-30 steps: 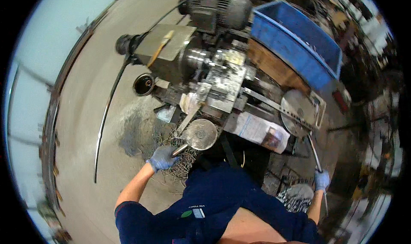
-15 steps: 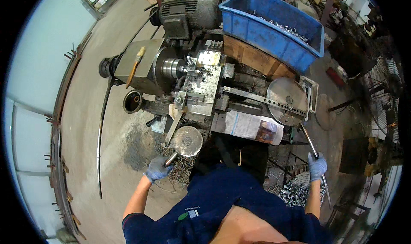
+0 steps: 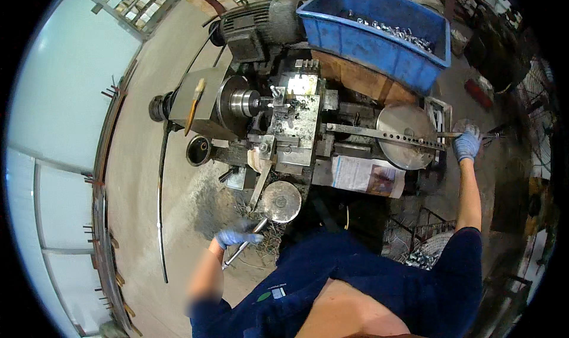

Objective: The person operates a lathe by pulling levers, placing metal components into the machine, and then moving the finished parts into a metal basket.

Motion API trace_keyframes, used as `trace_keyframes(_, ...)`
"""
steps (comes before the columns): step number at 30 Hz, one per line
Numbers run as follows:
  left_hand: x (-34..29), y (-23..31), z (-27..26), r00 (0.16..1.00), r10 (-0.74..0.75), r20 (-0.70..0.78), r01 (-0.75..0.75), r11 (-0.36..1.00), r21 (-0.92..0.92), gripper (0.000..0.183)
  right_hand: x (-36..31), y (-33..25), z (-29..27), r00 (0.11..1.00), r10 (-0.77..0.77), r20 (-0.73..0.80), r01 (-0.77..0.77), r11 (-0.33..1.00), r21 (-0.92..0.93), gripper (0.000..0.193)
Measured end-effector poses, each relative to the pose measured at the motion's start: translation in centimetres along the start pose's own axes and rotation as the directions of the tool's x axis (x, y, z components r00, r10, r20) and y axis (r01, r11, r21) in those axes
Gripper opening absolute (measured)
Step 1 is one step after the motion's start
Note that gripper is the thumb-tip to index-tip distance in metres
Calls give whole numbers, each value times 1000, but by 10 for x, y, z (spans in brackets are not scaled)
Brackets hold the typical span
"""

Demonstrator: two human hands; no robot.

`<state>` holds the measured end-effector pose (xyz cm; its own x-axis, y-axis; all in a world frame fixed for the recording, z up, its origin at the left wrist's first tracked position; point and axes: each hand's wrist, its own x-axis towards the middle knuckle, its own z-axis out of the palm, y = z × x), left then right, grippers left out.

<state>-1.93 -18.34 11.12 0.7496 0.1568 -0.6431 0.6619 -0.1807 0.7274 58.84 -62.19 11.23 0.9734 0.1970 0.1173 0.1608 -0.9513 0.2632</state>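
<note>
Blue-gloved, the left hand [image 3: 238,237] hovers over or touches a metal handle [image 3: 234,258] slanting one-to-seven o'clock, its grip unclear, with a round disc [image 3: 281,202] at two; the right hand [image 3: 468,144] wraps a rod [image 3: 449,135] lying nine-to-three. From the chest, the machine [image 3: 296,125] sits towards eleven, a blue bin [image 3: 367,50] beyond at twelve.

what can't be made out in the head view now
All in the head view:
Left hand: blurred; whether it grips the metal rod is unclear.
Small metal parts in the blue crate: too small for exact shapes.
Metal pieces at lower right: partly covered by the dark blue shirt.
</note>
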Motion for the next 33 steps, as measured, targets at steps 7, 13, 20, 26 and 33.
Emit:
trace_keyframes(7, 70, -96, -129, 756, 76, -651, 274, 866, 419, 51, -122, -17, 20, 967, 0, -256, 108, 906, 410, 68)
trace_keyframes(13, 108, -64, -140, 835, 60, -546, 411, 591, 694, 53, -193, -5, 50, 995, 43, -92, 15, 833, 553, 44)
trace_keyframes(20, 180, -146, -87, 344, 112, -932, 420, 870, 259, 56, -214, -12, 31, 998, 43, 49, -65, 701, 710, 36)
trace_keyframes(26, 149, -108, -138, 756, -50, -652, 483, 715, 505, 54, -156, -34, -67, 988, -51, -148, 148, 598, 787, 30)
trace_keyframes(33, 107, -135, -162, 802, -17, -597, 410, 743, 529, 39, -129, -227, -248, 669, -465, -579, 726, 245, 642, 32)
